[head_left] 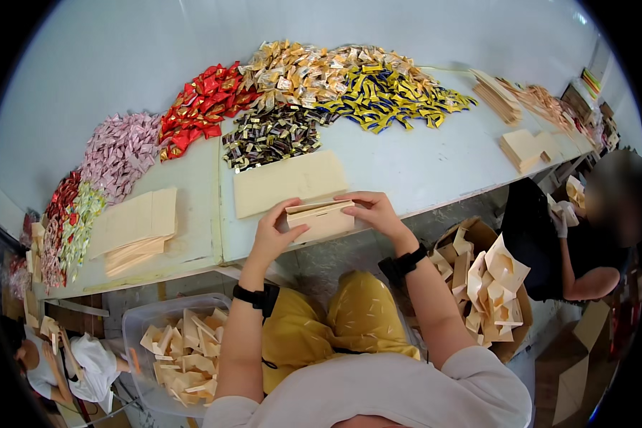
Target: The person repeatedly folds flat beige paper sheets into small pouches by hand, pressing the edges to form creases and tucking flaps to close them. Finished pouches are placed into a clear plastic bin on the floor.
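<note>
Both my hands hold a small tan paper bag (322,223) at the front edge of the table, with its long upper side facing me. My left hand (272,234) grips its left end, thumb on the near face. At the other end, the fingers of my right hand (376,212) lie along the top edge, its thumb on the near side. Just behind my hands lies a flat stack of tan paper bags (289,180). What the bag contains, if anything, cannot be seen.
Wrapped candies form heaps along the back: pink (121,153), red (200,107), dark (272,135), gold (292,71), yellow-blue (399,96). More flat bags (137,217) lie left. A plastic tub (132,321) and a cardboard box (524,314) hold bags. People sit on both sides.
</note>
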A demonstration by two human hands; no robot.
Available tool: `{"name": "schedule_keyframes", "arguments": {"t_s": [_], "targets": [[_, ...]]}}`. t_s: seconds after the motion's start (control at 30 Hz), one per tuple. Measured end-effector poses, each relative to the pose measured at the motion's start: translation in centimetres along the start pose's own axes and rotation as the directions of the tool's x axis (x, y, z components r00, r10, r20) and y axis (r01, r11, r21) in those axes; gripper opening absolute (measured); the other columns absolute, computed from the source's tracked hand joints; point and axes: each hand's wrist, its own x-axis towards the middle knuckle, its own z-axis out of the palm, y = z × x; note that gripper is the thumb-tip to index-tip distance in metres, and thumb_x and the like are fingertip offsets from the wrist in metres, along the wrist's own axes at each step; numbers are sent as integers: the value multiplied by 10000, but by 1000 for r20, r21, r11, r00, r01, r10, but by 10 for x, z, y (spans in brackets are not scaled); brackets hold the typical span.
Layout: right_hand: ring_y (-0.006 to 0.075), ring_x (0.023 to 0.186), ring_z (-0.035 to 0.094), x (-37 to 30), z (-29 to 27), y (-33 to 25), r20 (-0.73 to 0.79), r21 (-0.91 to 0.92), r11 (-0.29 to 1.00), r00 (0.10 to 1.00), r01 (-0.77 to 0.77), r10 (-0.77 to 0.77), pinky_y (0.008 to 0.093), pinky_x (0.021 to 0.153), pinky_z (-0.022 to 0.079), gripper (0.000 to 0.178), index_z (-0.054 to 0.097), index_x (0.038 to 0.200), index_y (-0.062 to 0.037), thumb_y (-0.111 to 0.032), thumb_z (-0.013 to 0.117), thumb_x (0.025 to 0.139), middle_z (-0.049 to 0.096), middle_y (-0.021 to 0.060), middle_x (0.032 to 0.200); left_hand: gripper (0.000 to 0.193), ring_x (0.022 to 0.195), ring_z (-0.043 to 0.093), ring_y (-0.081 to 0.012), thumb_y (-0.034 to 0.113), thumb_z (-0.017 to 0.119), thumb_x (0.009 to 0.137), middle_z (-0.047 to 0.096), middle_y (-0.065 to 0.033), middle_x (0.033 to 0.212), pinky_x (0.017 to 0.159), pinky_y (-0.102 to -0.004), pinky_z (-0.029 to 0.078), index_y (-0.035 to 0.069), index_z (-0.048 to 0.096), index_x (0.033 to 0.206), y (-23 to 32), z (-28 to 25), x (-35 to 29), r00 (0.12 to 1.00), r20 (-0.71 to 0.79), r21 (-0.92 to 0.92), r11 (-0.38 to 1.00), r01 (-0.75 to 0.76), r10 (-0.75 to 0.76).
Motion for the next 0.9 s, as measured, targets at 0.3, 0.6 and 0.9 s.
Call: {"name": "schedule_keyframes", "arguments": {"t_s": [0.3, 0.6, 0.9], "targets": [[187, 1176, 567, 3, 6, -8, -39, 45, 997, 997, 68, -67, 330, 1004, 450, 490, 592, 1263, -7, -43, 757, 802, 629, 70, 1228, 197, 1193, 542, -252, -67, 714, 769, 557, -121, 1291, 1066, -372, 408, 1, 683, 951, -9, -11, 3, 923, -134, -34, 929, -368, 361], [160, 1103, 589, 0, 3, -9, -5, 72, 995, 998, 64, -64, 305, 973, 459, 362, 639, 1208, 6, -77, 691, 859, 659, 74, 1173, 98, 1127, 574, -224, -63, 680, 828, 560, -152, 1280, 952, -336, 481, -17, 634, 902, -13, -6, 2, 962, -175, -199, 949, -244, 210], [120, 970, 616, -3, 8, -7, -121, 31, 999, 992, 39, -35, 269, 889, 486, 264, 687, 1129, 24, -132, 647, 920, 704, 65, 1039, 348, 1073, 598, -180, -58, 698, 818, 647, -122, 1167, 965, -314, 467, 42, 543, 1113, -10, -1, 2, 959, -192, -161, 957, -240, 209]]}}
